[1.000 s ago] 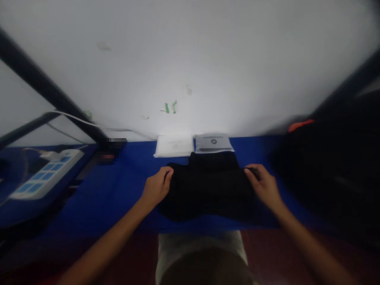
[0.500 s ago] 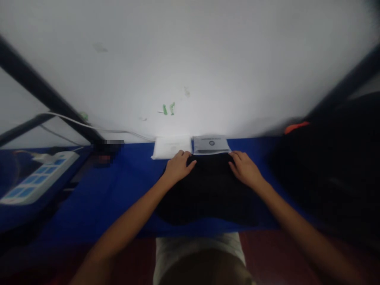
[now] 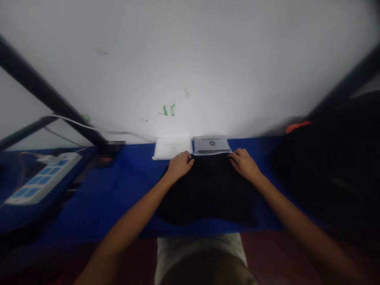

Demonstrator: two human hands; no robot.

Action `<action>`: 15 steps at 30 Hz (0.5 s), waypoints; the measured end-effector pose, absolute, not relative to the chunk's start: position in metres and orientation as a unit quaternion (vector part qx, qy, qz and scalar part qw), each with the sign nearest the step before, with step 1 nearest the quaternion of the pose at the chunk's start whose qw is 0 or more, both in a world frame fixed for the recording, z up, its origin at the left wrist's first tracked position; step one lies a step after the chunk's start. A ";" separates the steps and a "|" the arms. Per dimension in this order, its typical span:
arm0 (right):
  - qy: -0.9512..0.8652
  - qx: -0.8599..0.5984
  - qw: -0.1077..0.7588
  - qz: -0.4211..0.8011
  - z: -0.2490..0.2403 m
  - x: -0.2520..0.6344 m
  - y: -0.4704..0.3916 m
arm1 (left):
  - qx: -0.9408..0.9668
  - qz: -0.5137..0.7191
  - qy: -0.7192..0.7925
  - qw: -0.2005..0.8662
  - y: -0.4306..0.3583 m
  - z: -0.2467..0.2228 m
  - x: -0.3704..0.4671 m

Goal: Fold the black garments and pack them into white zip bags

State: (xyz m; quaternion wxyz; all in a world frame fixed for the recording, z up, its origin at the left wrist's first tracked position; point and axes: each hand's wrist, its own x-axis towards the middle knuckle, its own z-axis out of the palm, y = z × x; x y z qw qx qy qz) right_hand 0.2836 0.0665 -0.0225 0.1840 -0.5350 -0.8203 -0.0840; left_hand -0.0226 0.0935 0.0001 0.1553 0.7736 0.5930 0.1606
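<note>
A piece of black cloth [image 3: 208, 194] lies on the blue table in front of me; its dark folds hide what kind of item it is. At its far left corner my left hand [image 3: 180, 164] pinches the edge between thumb and fingers. My right hand [image 3: 244, 163] grips the far right corner in the same way. Just beyond the cloth's far edge lie a white packet [image 3: 172, 147] on the left and a clear-fronted plastic bag [image 3: 211, 145] with dark print and a round logo on the right.
A power strip [image 3: 44, 180] with blue sockets sits at the left, and a white cable [image 3: 97, 128] runs along the wall. A large dark heap [image 3: 332, 178] with an orange strip [image 3: 297, 126] fills the right side. The blue tabletop [image 3: 118, 190] meets a white wall.
Thumbs and fingers of both hands have closed in on the cloth's far corners. The cloth itself has hardly moved, and the view has shifted slightly.
</note>
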 end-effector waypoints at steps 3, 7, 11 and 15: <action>-0.821 -0.528 0.200 -0.082 -0.023 0.286 0.067 | 0.772 0.180 0.585 0.170 0.095 -0.001 -0.026; -0.819 -0.519 0.236 -0.061 -0.022 0.293 0.065 | 0.784 0.205 0.552 0.198 0.096 -0.005 -0.035; -0.815 -0.517 0.256 -0.048 -0.023 0.299 0.063 | 0.806 0.209 0.511 0.215 0.099 -0.009 -0.044; -0.808 -0.514 0.288 -0.006 -0.016 0.301 0.055 | 0.827 0.202 0.479 0.211 0.096 0.000 -0.046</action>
